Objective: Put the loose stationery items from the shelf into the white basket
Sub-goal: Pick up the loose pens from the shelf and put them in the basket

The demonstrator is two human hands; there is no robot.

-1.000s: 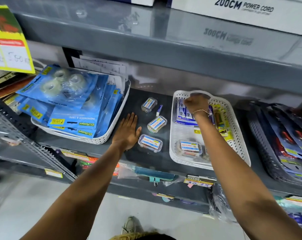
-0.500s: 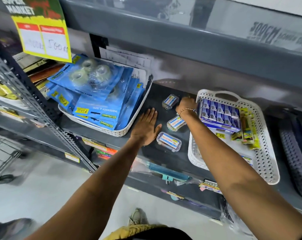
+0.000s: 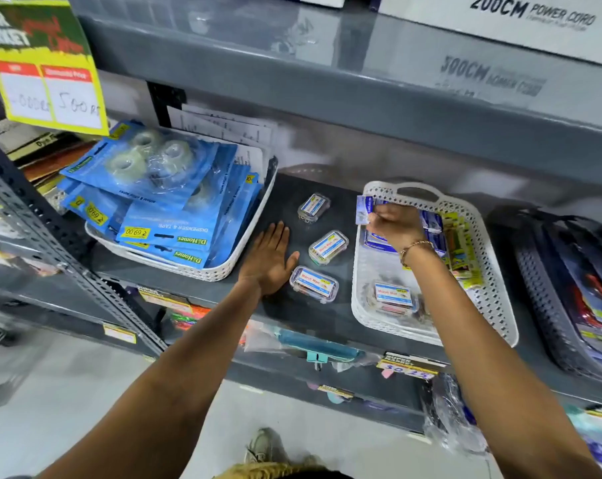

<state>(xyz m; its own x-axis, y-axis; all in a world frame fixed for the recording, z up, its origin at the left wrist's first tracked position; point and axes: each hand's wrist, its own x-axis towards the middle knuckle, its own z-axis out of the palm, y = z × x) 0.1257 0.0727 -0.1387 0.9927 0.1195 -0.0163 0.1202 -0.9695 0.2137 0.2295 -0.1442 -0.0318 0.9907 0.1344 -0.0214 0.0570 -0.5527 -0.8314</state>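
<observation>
Three small clear plastic boxes lie loose on the dark grey shelf: one at the back (image 3: 313, 207), one in the middle (image 3: 328, 247) and one at the front (image 3: 313, 284). To their right stands the white basket (image 3: 489, 295), with blue packs (image 3: 431, 224), yellow packs (image 3: 460, 250) and another clear box (image 3: 393, 297) inside. My right hand (image 3: 394, 224) is over the basket's back left corner, fingers closed on a small blue-and-white pack (image 3: 363, 209). My left hand (image 3: 270, 261) lies flat and open on the shelf, just left of the loose boxes.
A white basket (image 3: 223, 267) of blue tape-dispenser packs sits to the left. A dark tray (image 3: 548, 312) of carded items is at the far right. The upper shelf's edge (image 3: 327, 74) hangs overhead. A yellow price sign (image 3: 44, 67) hangs at top left. More goods hang below the shelf.
My right hand went from the basket to the small item on the shelf by the boxes, then came back over the basket's back left corner holding a small pack. My left hand stayed flat.
</observation>
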